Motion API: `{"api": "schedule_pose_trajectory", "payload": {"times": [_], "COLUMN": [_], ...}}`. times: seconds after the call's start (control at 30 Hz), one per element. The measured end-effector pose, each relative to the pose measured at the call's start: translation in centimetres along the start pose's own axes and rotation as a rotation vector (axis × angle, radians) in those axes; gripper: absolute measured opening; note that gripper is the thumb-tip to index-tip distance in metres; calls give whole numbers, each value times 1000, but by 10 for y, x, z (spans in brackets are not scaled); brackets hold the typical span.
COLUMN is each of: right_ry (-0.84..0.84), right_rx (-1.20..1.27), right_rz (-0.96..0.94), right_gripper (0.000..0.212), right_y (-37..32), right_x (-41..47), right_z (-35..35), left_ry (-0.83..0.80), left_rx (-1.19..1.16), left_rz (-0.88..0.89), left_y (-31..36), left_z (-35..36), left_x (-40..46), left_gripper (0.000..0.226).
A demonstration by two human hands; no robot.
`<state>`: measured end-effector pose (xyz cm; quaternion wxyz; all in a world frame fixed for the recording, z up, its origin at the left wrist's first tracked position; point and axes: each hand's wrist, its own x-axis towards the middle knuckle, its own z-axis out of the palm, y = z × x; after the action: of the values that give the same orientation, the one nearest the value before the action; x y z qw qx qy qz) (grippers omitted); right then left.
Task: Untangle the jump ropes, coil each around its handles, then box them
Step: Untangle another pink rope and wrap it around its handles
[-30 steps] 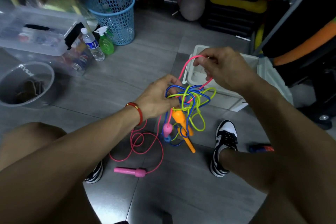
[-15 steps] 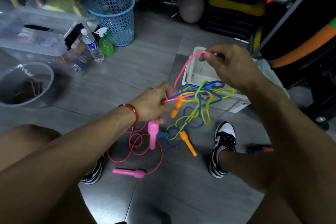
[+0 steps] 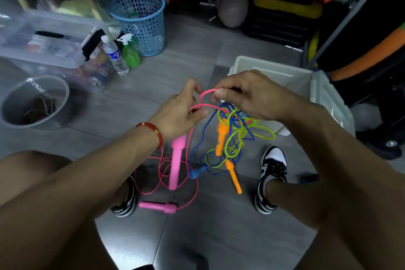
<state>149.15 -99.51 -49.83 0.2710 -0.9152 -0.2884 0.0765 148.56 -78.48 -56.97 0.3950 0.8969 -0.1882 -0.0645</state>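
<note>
Three tangled jump ropes, pink, blue and yellow-green, hang between your hands above the grey floor. Your left hand and right hand each pinch the pink cord. One pink handle dangles; the other pink handle lies on the floor. Behind the tangle stands the white box.
</note>
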Motion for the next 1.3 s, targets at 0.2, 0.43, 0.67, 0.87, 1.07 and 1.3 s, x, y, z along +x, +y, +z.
{"api": "schedule_pose_trajectory", "payload": {"times": [0.2, 0.43, 0.67, 0.87, 1.07, 1.3], "right_ry": [-66, -118, -157, -132, -131, -119], "right_rx": [-65, -95, -211, -195, 1, 79], "right_rz": [56, 112, 211, 283, 169, -25], "right_gripper": [25, 25, 14, 9, 15, 15], "right_y": [8, 29, 65, 91, 69, 15], "right_x": [0, -6, -11, -11, 1, 11], "right_z": [0, -9, -9, 1, 6, 13], "left_ry": [6, -31, 115, 23, -183, -208], "left_rx": [128, 356, 331, 431, 350, 168], "left_rz": [-78, -124, -268, -397, -314, 38], "left_y": [2, -18, -41, -56, -40, -11], "left_z": [1, -12, -43, -57, -31, 8], "left_x": [2, 1, 4, -4, -11, -9], "left_gripper": [26, 46, 47, 45, 27, 52]}}
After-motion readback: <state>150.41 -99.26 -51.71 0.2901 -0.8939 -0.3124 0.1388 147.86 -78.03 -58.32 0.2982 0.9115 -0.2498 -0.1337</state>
